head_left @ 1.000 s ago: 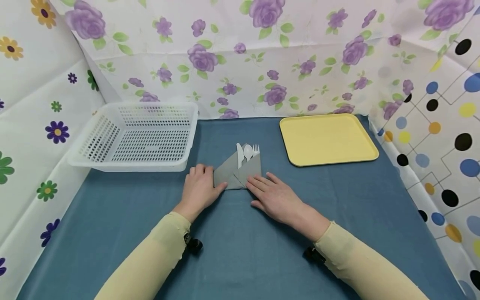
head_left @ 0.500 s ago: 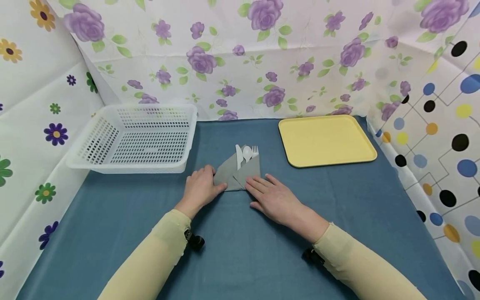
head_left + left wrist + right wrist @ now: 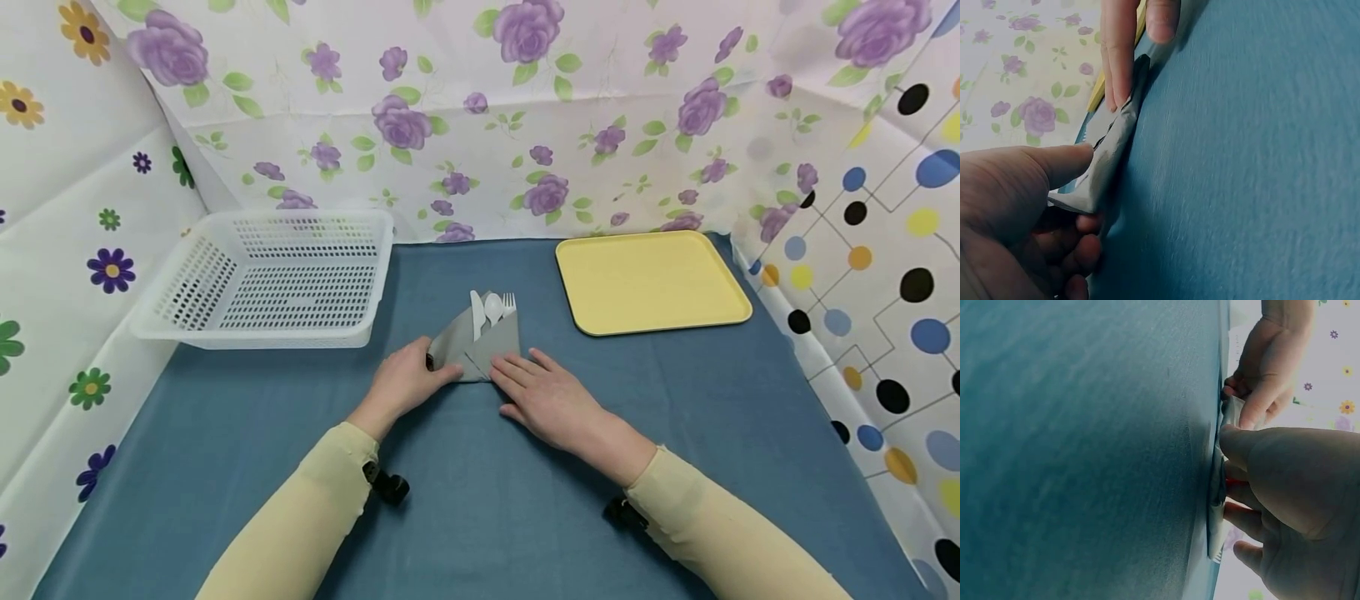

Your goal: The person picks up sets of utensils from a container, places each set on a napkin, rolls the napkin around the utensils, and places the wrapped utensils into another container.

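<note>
A grey folded napkin [image 3: 501, 340] lies mid-table as a pocket, with a white knife [image 3: 476, 315], spoon [image 3: 492, 308] and fork [image 3: 509, 303] poking out of its far end. My left hand [image 3: 403, 379] pinches the napkin's left edge. In the left wrist view its thumb lies over the napkin [image 3: 1113, 147] and the fingers are curled beneath, the edge raised a little. My right hand [image 3: 553, 404] rests with extended fingers on the lower right part of the napkin; the right wrist view shows these fingertips [image 3: 1238, 512] against the top.
At the back left stands a white perforated plastic basket [image 3: 367, 337]. A yellow tray [image 3: 652, 283] lies at the back right. Blue cloth [image 3: 480, 517] covers the table, and patterned sheets [image 3: 322, 108] hang around its back and sides.
My left fingers have slipped under the napkin's left edge, where a dark gap now shows, and the thumb has shifted slightly right. My right hand has stayed on the napkin.
</note>
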`<action>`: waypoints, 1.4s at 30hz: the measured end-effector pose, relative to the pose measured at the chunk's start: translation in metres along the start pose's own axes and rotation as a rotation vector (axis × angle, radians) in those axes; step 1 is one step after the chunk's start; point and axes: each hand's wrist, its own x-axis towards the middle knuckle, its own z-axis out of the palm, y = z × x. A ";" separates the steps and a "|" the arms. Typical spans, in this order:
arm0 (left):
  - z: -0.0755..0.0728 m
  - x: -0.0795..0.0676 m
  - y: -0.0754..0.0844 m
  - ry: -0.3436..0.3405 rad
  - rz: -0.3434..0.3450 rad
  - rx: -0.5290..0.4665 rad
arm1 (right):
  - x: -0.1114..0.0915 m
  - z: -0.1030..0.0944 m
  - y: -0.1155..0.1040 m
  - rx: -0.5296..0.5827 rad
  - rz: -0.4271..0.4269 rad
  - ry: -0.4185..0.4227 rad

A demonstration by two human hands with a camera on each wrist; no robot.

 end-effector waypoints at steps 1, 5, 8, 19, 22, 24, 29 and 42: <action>0.000 0.000 0.001 -0.007 -0.003 -0.019 | 0.000 0.000 0.000 0.000 0.000 0.000; 0.008 0.003 -0.006 0.027 0.046 -0.066 | 0.000 0.000 0.000 -0.006 0.000 -0.002; 0.015 0.007 -0.011 0.069 0.084 -0.097 | 0.000 0.000 0.000 -0.013 -0.002 0.001; 0.013 -0.002 0.016 0.014 -0.038 -0.151 | -0.002 0.001 0.001 -0.016 -0.009 0.026; 0.015 -0.002 0.019 0.046 -0.020 -0.114 | -0.002 0.001 0.001 -0.018 -0.008 0.017; 0.017 -0.003 0.021 0.075 0.007 -0.109 | -0.002 0.001 0.000 -0.018 -0.007 0.015; 0.020 -0.004 0.027 0.155 0.093 -0.115 | -0.003 0.002 0.000 -0.027 -0.006 0.021; 0.023 -0.009 0.035 0.210 0.096 -0.152 | 0.002 -0.001 -0.006 -0.082 0.004 0.070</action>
